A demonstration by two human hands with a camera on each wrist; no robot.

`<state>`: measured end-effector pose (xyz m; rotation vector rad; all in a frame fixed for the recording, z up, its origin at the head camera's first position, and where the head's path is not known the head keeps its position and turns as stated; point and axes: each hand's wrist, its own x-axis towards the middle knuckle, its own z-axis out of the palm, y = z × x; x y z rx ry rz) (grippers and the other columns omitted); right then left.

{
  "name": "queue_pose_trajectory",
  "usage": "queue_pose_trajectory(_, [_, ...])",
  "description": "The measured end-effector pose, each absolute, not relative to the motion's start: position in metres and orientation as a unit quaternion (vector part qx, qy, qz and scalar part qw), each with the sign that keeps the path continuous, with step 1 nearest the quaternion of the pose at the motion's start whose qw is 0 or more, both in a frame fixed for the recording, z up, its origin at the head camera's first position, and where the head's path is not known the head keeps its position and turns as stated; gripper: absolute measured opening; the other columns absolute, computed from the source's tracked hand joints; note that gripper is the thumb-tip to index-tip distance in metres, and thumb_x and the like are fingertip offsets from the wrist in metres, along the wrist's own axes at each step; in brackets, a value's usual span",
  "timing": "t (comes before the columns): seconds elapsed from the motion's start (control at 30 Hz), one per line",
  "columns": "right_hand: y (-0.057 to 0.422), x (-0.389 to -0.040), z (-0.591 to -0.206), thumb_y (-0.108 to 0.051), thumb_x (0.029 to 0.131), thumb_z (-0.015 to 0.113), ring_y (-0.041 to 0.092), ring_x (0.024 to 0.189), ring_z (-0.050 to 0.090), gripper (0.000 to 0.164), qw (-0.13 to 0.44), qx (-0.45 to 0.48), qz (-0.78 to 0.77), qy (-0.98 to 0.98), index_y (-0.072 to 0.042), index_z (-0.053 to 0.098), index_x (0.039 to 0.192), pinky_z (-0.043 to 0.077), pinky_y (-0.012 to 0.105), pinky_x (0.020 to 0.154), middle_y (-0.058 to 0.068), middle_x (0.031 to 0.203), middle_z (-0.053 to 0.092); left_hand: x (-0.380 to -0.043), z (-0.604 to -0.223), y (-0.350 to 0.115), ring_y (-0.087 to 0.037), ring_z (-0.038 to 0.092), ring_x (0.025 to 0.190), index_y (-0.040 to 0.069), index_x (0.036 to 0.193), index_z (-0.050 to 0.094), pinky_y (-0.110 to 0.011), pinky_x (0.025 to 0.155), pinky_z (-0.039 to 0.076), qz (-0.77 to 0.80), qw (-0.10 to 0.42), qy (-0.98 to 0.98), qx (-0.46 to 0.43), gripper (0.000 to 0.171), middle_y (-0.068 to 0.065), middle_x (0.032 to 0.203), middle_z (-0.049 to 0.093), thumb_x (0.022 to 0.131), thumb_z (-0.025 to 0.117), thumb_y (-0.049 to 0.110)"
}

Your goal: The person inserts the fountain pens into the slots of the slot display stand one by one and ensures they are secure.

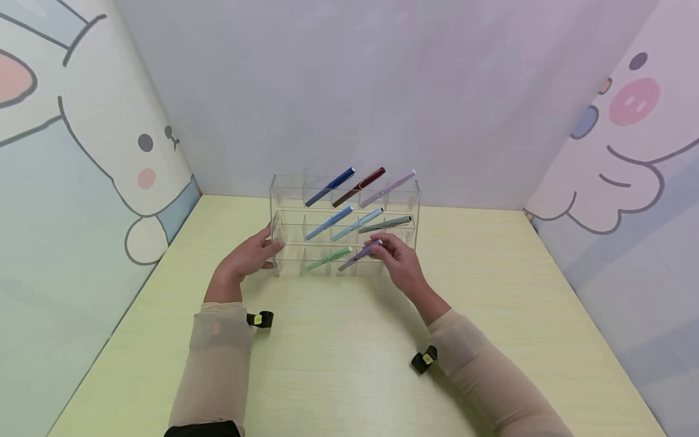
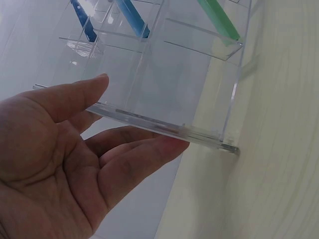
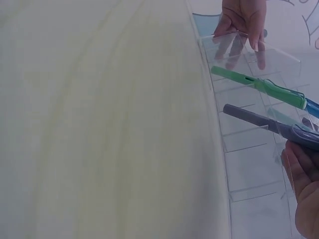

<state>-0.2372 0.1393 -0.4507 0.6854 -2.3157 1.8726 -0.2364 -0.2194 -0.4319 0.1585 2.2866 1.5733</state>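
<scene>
A clear acrylic pen rack (image 1: 417, 203) stands on the table with three tiers of slanted pens. My left hand (image 1: 247, 256) grips the rack's left side, its thumb and fingers on opposite faces of the clear side panel (image 2: 209, 138). At the lowest tier, my right hand (image 1: 403, 262) pinches a purple pen (image 1: 354, 261) by its upper end, while the lower end overlaps the tier. Left of it leans a mint green pen (image 1: 329, 258). The middle tier holds a blue pen (image 1: 329, 223), a light blue pen (image 1: 357, 224) and a grey-green pen (image 1: 384, 224).
On the top tier lean a dark blue pen (image 1: 330, 186), a maroon pen (image 1: 358, 187) and a lilac pen (image 1: 388, 188). The pale yellow table (image 1: 327, 364) meets a plain back wall (image 1: 349, 91), with cartoon-printed panels on both sides.
</scene>
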Motion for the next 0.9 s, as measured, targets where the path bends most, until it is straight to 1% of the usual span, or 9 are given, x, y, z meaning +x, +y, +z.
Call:
queue_pose_trajectory(0.1, [0.14, -0.237, -0.452, -0.022, 0.1, 0.057, 0.02, 0.1, 0.07, 0.028, 0.042, 0.229, 0.584, -0.778, -0.008, 0.064, 0.123, 0.058, 0.026, 0.087, 0.011, 0.115, 0.07, -0.237, -0.432, -0.219, -0.039, 0.042, 0.138, 0.043, 0.156, 0.008, -0.056, 0.104, 0.045, 0.559, 0.18, 0.807, 0.064, 0.064, -0.016, 0.158, 0.03, 0.106, 0.045, 0.03])
queue_pose_trajectory(0.23, [0.141, -0.236, -0.452, -0.025, 0.101, 0.056, 0.02, 0.101, 0.071, 0.028, 0.037, 0.231, 0.56, -0.795, -0.012, 0.065, 0.123, 0.057, 0.028, 0.089, 0.007, 0.116, 0.071, -0.238, -0.431, -0.218, -0.039, 0.041, 0.139, 0.044, 0.156, 0.008, -0.056, 0.104, 0.045, 0.56, 0.179, 0.806, 0.068, 0.064, -0.014, 0.159, 0.028, 0.106, 0.045, 0.03])
queue_pose_trajectory(0.43, [0.144, -0.238, -0.451, -0.03, 0.101, 0.055, 0.018, 0.101, 0.071, 0.027, 0.025, 0.231, 0.519, -0.822, -0.018, 0.067, 0.122, 0.058, 0.038, 0.088, 0.002, 0.113, 0.071, -0.238, -0.431, -0.219, -0.039, 0.04, 0.139, 0.044, 0.156, 0.008, -0.057, 0.105, 0.044, 0.554, 0.181, 0.81, 0.065, 0.064, -0.014, 0.159, 0.027, 0.106, 0.045, 0.031])
queue_pose_trajectory(0.5, [0.145, -0.238, -0.451, -0.033, 0.101, 0.055, 0.018, 0.1, 0.07, 0.029, 0.02, 0.232, 0.51, -0.828, -0.019, 0.067, 0.122, 0.059, 0.042, 0.085, 0.001, 0.112, 0.072, -0.237, -0.432, -0.219, -0.039, 0.04, 0.139, 0.044, 0.156, 0.007, -0.057, 0.105, 0.044, 0.551, 0.182, 0.812, 0.063, 0.064, -0.014, 0.16, 0.027, 0.106, 0.045, 0.031])
queue_pose_trajectory(0.57, [0.146, -0.238, -0.452, -0.036, 0.101, 0.054, 0.019, 0.099, 0.07, 0.031, 0.016, 0.233, 0.499, -0.834, -0.018, 0.067, 0.122, 0.058, 0.044, 0.081, 0.001, 0.111, 0.072, -0.237, -0.432, -0.219, -0.039, 0.041, 0.139, 0.045, 0.156, 0.008, -0.057, 0.106, 0.043, 0.552, 0.183, 0.811, 0.064, 0.064, -0.014, 0.16, 0.027, 0.105, 0.046, 0.032])
queue_pose_trajectory(0.63, [0.147, -0.238, -0.452, -0.038, 0.101, 0.053, 0.024, 0.099, 0.07, 0.034, 0.011, 0.232, 0.491, -0.839, -0.017, 0.067, 0.123, 0.057, 0.042, 0.077, 0.0, 0.112, 0.072, -0.238, -0.433, -0.219, -0.038, 0.041, 0.139, 0.045, 0.155, 0.008, -0.057, 0.106, 0.043, 0.553, 0.184, 0.81, 0.065, 0.065, -0.014, 0.16, 0.027, 0.105, 0.046, 0.035])
queue_pose_trajectory(0.73, [0.149, -0.238, -0.451, -0.039, 0.1, 0.052, 0.031, 0.095, 0.068, 0.033, 0.008, 0.231, 0.474, -0.85, -0.02, 0.068, 0.122, 0.053, 0.035, 0.07, -0.002, 0.109, 0.071, -0.238, -0.432, -0.219, -0.038, 0.041, 0.139, 0.045, 0.156, 0.008, -0.057, 0.106, 0.043, 0.555, 0.183, 0.809, 0.067, 0.065, -0.014, 0.159, 0.028, 0.104, 0.047, 0.037])
queue_pose_trajectory(0.8, [0.15, -0.239, -0.449, -0.039, 0.1, 0.053, 0.035, 0.092, 0.065, 0.03, 0.004, 0.232, 0.466, -0.854, -0.024, 0.068, 0.121, 0.049, 0.032, 0.067, -0.002, 0.106, 0.071, -0.237, -0.432, -0.219, -0.039, 0.041, 0.139, 0.044, 0.156, 0.008, -0.057, 0.106, 0.043, 0.555, 0.182, 0.809, 0.065, 0.065, -0.015, 0.159, 0.028, 0.104, 0.047, 0.036])
queue_pose_trajectory(0.9, [0.152, -0.24, -0.446, -0.037, 0.1, 0.054, 0.039, 0.09, 0.061, 0.024, -0.011, 0.235, 0.465, -0.854, -0.027, 0.068, 0.118, 0.046, 0.031, 0.067, 0.001, 0.103, 0.07, -0.237, -0.431, -0.219, -0.039, 0.042, 0.138, 0.043, 0.156, 0.007, -0.057, 0.106, 0.043, 0.553, 0.182, 0.811, 0.062, 0.065, -0.016, 0.159, 0.028, 0.105, 0.045, 0.032])
